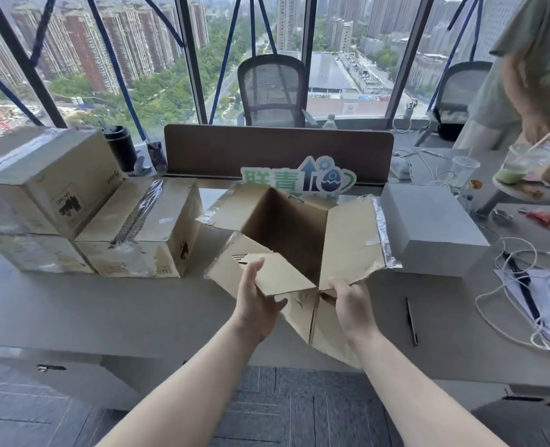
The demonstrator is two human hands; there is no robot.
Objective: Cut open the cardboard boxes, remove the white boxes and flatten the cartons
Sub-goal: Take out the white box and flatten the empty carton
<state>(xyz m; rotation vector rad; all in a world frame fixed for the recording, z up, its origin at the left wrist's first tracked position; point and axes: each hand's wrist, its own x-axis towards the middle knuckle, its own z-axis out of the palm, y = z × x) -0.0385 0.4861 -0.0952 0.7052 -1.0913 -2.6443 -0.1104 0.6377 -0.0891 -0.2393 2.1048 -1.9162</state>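
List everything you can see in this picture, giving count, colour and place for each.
open carton: one, brown, empty, desk middle, held
sealed cartons: three, brown, taped, desk left, one stacked
white box: one, right of open carton
pen: one, black, desk right
cables: white, desk right
sign: one, green, behind open carton
chairs: two, black, by window
other person: one, far right
left hand: grips near flap
right hand: grips near edge

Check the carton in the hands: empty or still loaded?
Empty. The carton is open, flaps spread, only bare brown walls inside. A white box sits on the desk to its right.
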